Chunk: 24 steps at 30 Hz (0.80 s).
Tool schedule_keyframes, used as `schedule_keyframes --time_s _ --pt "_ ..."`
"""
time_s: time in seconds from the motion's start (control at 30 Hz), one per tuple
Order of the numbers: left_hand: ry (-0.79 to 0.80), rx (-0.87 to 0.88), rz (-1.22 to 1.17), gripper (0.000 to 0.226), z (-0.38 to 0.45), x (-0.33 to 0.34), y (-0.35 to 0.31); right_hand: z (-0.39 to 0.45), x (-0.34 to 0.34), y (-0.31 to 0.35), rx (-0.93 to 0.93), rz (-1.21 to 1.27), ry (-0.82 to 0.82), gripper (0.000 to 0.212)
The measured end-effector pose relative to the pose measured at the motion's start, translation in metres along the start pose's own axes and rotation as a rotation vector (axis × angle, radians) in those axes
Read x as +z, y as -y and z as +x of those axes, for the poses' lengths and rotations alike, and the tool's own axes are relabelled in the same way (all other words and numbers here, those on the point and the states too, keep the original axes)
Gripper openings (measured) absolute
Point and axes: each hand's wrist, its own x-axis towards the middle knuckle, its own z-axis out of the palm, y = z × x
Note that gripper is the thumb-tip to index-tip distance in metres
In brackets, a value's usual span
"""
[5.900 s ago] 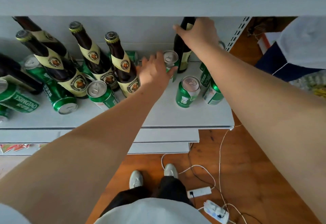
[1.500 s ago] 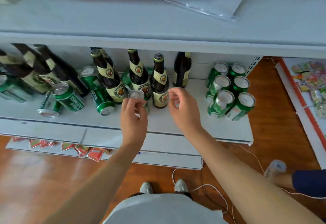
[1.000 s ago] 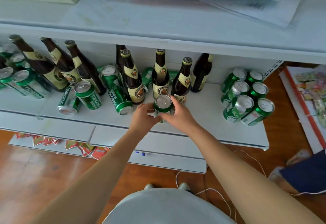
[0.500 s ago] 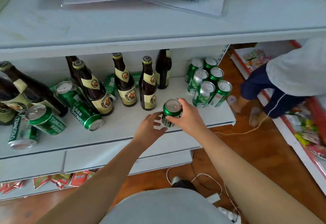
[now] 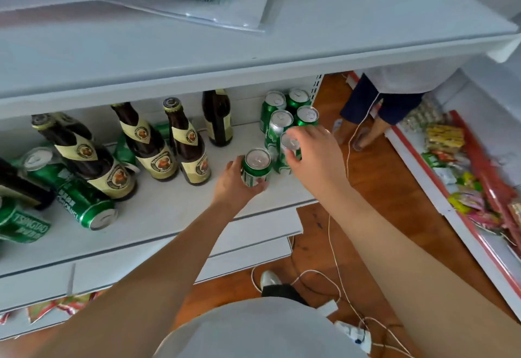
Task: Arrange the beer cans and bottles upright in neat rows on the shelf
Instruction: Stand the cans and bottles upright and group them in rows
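Note:
My left hand point(image 5: 232, 181) grips an upright green beer can point(image 5: 255, 167) on the white shelf point(image 5: 174, 208), just left of a cluster of upright green cans point(image 5: 282, 119) at the shelf's right end. The fingers of my right hand point(image 5: 313, 152) curl over the top of the cluster's front can point(image 5: 288, 145). Brown bottles with cream labels point(image 5: 186, 143) stand to the left, and a dark bottle point(image 5: 217, 116) stands at the back. Further left, green cans point(image 5: 84, 207) lie on their sides among leaning bottles point(image 5: 84, 157).
An upper shelf point(image 5: 253, 47) with plastic sleeves overhangs the bottles. Another person's legs point(image 5: 375, 109) stand by the shelf's right end. A low rack of snack packets point(image 5: 465, 185) runs along the right. White cables and a power strip point(image 5: 355, 333) lie on the wooden floor.
The can passed from my right hand to my left and now stands beside the cluster. My right hand moved right onto the cluster's front can.

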Motion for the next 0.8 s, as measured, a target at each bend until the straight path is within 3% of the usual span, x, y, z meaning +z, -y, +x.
schedule_keyframes --time_s 0.1,0.17,0.27,0.47,0.8 --pt "-0.012 -0.032 -0.075 0.075 0.001 0.0 0.001 0.026 0.001 -0.018 -0.044 -0.302 0.267 0.063" --pt "-0.04 -0.051 -0.114 0.076 -0.004 -0.002 0.004 0.034 0.007 -0.021 -0.058 -0.367 0.356 0.067" --pt "-0.076 -0.063 -0.154 0.071 -0.013 -0.011 0.013 0.039 0.015 -0.02 -0.088 -0.346 0.361 0.055" --pt "-0.139 -0.105 -0.162 0.063 -0.025 -0.025 0.027 0.055 0.014 0.003 -0.155 -0.335 0.466 0.051" --pt "-0.181 -0.118 -0.207 0.074 -0.044 -0.037 0.04 0.081 0.051 0.058 -0.319 -0.122 0.419 0.054"
